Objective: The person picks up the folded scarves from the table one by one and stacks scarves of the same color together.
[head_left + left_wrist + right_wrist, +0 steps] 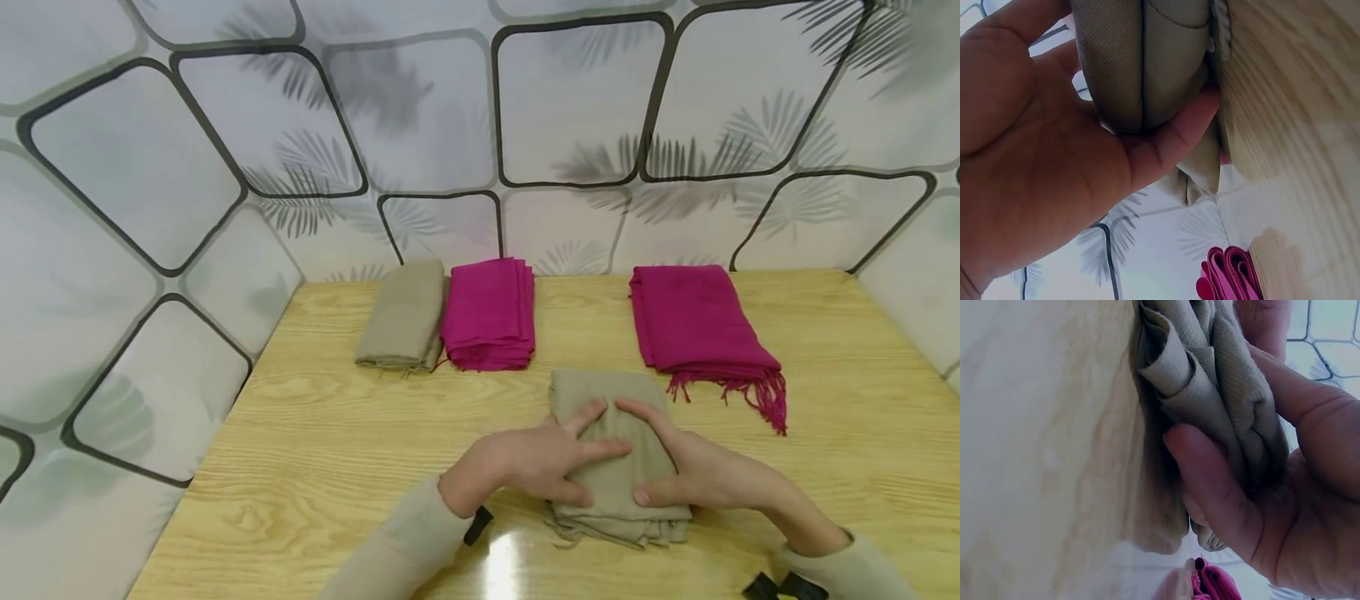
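A folded beige scarf [617, 500] lies on the table in front of me, a few loose threads at its near edge. My left hand [543, 460] grips its left side, with fingers spread over the top. In the left wrist view, one finger of that hand curls in low against the folded side, near the tabletop. On the opposite side my right hand [701, 468] holds the scarf, thumb on the upper face. The right wrist view shows fingers of the right hand [1297, 494] wrapped round the layered edge of the scarf [1210, 394].
Another folded beige cloth [402, 312] sits at the back left, beside a folded magenta cloth [491, 312]. At the back right lies a folded magenta scarf [693, 321] with fringe. Patterned fabric [420, 108] hangs behind and beside the wooden table [315, 467].
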A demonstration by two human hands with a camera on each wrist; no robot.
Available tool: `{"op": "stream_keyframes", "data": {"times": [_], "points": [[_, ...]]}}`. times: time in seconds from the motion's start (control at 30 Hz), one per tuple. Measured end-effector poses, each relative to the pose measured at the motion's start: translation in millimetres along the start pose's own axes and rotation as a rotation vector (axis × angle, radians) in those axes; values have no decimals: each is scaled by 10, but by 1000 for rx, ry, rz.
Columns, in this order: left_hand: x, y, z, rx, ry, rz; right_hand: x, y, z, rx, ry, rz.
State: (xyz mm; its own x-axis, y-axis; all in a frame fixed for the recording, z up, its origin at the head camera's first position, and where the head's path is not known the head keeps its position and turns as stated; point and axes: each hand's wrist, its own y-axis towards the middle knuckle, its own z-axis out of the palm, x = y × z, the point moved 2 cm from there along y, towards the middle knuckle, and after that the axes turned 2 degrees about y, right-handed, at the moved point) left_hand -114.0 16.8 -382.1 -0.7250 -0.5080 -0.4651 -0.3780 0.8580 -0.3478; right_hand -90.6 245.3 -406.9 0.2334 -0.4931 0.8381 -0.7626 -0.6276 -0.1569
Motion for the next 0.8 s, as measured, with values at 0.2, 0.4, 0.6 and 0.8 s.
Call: {"op": "stream_keyframes", "data": {"times": [0.2,0.4,0.6,0.8], "points": [[-32,30,-9,1,-11,-15,6,-27,-52,27,20,19],[7,22,-31,13,107,-80,-7,-7,-65,37,21,29],[39,4,-4,37,193,-135,-10,16,-56,41,-13,21],[105,9,73,41,143,-96,-20,-30,-10,72,-157,75]]}}
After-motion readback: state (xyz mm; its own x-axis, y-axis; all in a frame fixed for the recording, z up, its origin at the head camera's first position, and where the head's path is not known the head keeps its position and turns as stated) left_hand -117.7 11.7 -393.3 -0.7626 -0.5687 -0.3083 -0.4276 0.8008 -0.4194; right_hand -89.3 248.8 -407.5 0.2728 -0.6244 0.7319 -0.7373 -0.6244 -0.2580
